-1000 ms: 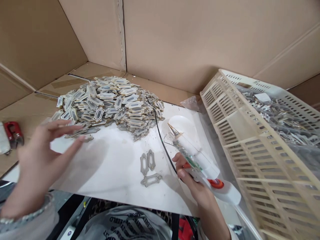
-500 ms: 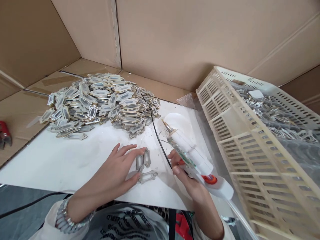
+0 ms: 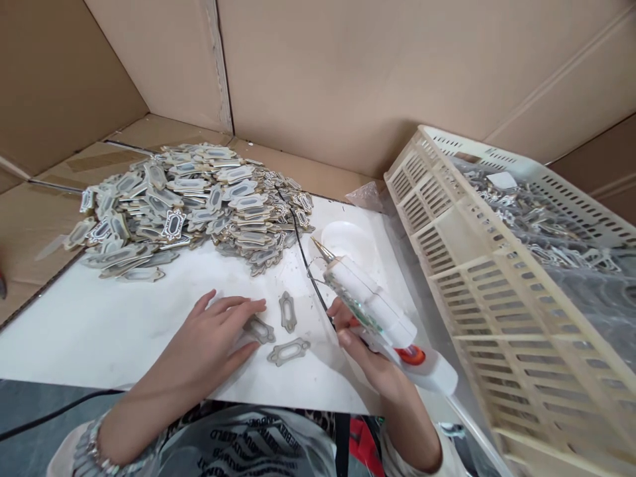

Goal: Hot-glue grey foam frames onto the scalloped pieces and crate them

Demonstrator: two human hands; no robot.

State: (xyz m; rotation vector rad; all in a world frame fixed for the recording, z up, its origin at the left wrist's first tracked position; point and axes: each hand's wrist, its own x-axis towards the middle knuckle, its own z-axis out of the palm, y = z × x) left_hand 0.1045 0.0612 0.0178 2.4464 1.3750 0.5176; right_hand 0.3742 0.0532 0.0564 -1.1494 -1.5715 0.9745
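Near the front of the white work surface, my left hand [image 3: 211, 341] has its thumb and fingers around one end of a grey metal frame [image 3: 259, 329] lying flat. Two more such frames lie to its right, one upright in view [image 3: 287, 312] and one crosswise [image 3: 289, 352]. My right hand [image 3: 365, 351] is closed around a white glue gun [image 3: 380, 308], whose metal tip points up and left above the surface. A large heap of similar frames [image 3: 199, 199] covers the back left.
A cream plastic crate [image 3: 477, 291] with bagged metal parts stands at the right. A round white dish [image 3: 348, 242] lies behind the glue gun. A black cable [image 3: 304, 255] crosses the surface. Cardboard walls [image 3: 322, 79] enclose the back.
My left hand has moved left, bringing one frame away from the upright one and turning it. The glue gun stays in my right hand. The view has shifted slightly.
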